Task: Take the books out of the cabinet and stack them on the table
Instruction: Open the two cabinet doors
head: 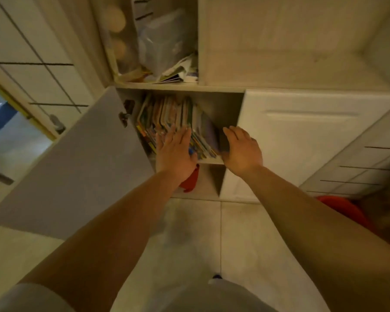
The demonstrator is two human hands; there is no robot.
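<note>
We see the books (pixel 176 122), thin with bright multicoloured covers, standing on edge in a row on the middle shelf of the cabinet (pixel 214 159), its left door open. The right-hand books lean left. All remain inside.

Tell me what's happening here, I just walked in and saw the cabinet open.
A person is reaching into the open cabinet with both bare hands. The left hand lies open against the row of upright books on the middle shelf; the right hand, also open, is at the row's right end. No book is out yet. A red item sits on the shelf below.
</note>
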